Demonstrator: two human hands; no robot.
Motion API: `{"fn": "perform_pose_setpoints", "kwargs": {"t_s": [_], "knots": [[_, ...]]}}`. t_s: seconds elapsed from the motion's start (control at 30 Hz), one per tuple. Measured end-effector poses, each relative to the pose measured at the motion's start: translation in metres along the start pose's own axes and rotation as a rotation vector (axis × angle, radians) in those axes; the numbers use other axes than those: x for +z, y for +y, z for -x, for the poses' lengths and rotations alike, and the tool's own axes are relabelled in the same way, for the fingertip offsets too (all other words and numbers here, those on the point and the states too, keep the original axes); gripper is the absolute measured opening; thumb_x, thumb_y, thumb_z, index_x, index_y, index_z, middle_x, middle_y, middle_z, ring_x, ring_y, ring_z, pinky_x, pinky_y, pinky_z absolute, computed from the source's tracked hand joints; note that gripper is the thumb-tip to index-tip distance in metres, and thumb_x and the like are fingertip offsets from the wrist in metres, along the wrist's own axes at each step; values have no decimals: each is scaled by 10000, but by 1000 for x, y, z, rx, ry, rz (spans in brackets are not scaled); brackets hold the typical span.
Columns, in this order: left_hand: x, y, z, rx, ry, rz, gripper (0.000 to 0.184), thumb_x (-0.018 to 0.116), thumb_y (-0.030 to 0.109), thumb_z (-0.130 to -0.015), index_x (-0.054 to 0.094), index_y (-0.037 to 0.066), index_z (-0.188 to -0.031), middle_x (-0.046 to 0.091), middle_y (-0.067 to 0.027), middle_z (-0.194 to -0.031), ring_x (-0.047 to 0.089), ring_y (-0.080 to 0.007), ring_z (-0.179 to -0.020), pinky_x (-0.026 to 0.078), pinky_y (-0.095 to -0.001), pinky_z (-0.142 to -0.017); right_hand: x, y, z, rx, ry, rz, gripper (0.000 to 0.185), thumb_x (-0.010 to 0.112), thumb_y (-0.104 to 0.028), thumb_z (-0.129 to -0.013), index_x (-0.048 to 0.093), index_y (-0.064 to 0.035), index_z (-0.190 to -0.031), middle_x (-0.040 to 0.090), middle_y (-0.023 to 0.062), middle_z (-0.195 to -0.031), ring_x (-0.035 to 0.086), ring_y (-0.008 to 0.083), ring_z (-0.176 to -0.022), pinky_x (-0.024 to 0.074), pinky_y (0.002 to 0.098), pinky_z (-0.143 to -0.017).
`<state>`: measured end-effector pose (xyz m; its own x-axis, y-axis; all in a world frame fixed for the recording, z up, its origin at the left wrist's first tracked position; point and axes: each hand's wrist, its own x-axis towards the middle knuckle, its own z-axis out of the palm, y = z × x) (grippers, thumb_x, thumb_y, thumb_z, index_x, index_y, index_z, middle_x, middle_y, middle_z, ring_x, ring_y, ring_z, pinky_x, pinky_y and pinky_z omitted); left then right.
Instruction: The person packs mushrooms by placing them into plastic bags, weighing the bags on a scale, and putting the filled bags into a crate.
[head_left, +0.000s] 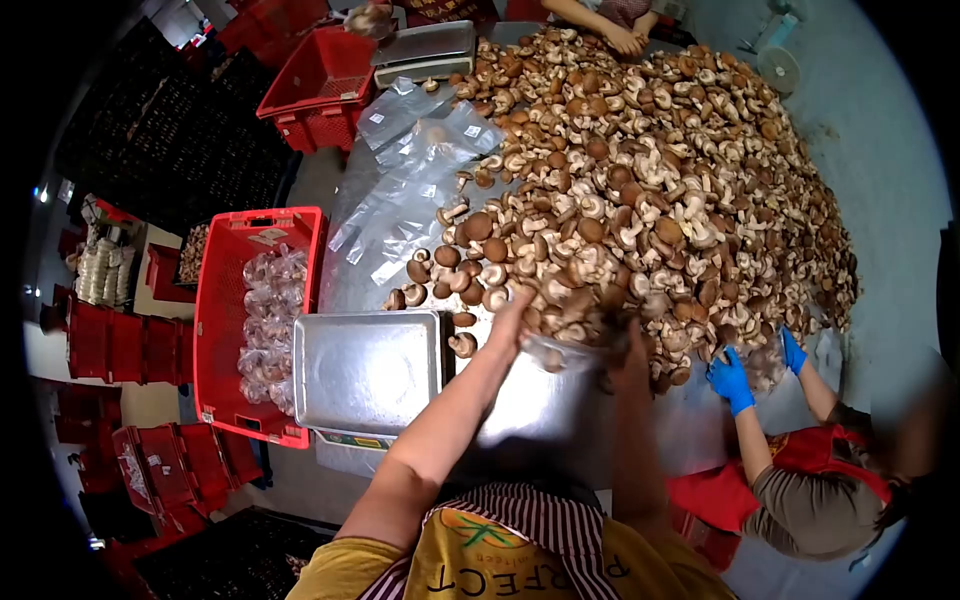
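A clear plastic bag [562, 352], holding several brown-capped mushrooms, is at the near edge of a large mushroom pile [640, 200]. My left hand [514, 312] is closed on the bag's left side. On its right side is my right hand [627, 355], dark and smeared by motion, so its fingers cannot be made out. Blur also covers the mushrooms at the bag's mouth. Loose mushrooms [470, 265] lie just beyond my left forearm. A scale with a bare metal pan [368, 368] stands to the left of that arm.
Left of the scale, a red crate [312, 240] holds several bagged mushrooms [272, 320]. Flat plastic bags [410, 190] lie on the metal table. Another scale [425, 45] and red crate [325, 85] stand farther back. At right, a co-worker's blue-gloved hands [732, 380] handle a bag; another person's hands [627, 40] are across the table.
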<state>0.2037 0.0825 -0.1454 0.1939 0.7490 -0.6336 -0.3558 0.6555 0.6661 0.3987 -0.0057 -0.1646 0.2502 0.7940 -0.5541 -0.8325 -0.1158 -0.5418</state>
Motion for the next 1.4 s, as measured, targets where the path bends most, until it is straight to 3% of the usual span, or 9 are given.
{"fn": "perform_pose_setpoints", "kwargs": {"t_s": [0.17,0.4,0.63,0.7,0.83,1.03,1.1,1.27,1.4], "knots": [[-23,-25,-26,-107,-77,224,506,643,505,-870,585,84,-1145,633,-30,-847,564,-102,-571,433,-225,-415,-19,-17,-12,8,149,225,511,589,-445,-922,525,-68,-1261,610,87,-1033,612,258,-836,569,354,-721],[-12,4,-59,-84,-146,-557,437,592,503,-889,641,87,-764,609,-13,-638,403,-85,-486,324,-232,-418,18,-19,-21,-164,176,1079,557,689,-485,-828,656,42,-1006,670,74,-848,608,196,-830,474,340,-767],[11,11,-6,-63,-333,-599,441,693,238,-827,568,27,-1194,685,-85,-988,624,-155,-952,506,-297,-803,32,-7,1,-315,166,1478,539,723,-392,-797,608,39,-1100,658,168,-926,611,234,-872,466,342,-787],[0,-7,-3,85,-340,-679,456,694,161,-810,553,28,-1223,677,-80,-994,634,-166,-930,505,-281,-816,11,10,4,-691,26,1564,507,724,-331,-798,590,27,-1132,633,187,-965,616,241,-862,473,351,-758],[-17,-9,32,210,-445,-629,428,694,90,-841,543,34,-1237,675,-65,-1020,674,-136,-795,527,-258,-689,6,2,43,-577,-148,1445,501,735,-254,-811,575,3,-1210,616,123,-1022,612,241,-821,479,341,-785],[-47,-8,95,378,-507,-857,504,675,206,-901,505,41,-1345,610,-61,-1216,555,-127,-1144,451,-267,-949,-17,11,83,-166,-91,619,296,613,-114,-920,594,0,-1192,580,-18,-856,510,45,-712,430,210,-623],[-59,-18,88,2,-451,-315,358,581,156,-958,551,23,-1288,632,-66,-1178,581,-119,-1079,459,-253,-925,-37,15,78,-241,-45,697,246,533,-162,-978,613,-52,-1184,498,-28,-641,488,59,-548,470,233,-535],[-71,-33,98,92,-362,-231,155,510,128,-985,606,6,-977,657,-73,-825,577,-127,-638,495,-245,-632,-4,5,117,-396,18,674,217,525,-153,-980,666,-40,-1099,539,-44,-663,490,53,-560,443,223,-532],[-69,-46,95,195,-301,-288,148,553,160,-968,557,26,-1032,639,-48,-817,582,-122,-648,485,-238,-629,-7,9,119,-466,-48,737,215,520,-168,-987,665,-38,-1080,612,-24,-755,522,58,-584,432,214,-543]]}}
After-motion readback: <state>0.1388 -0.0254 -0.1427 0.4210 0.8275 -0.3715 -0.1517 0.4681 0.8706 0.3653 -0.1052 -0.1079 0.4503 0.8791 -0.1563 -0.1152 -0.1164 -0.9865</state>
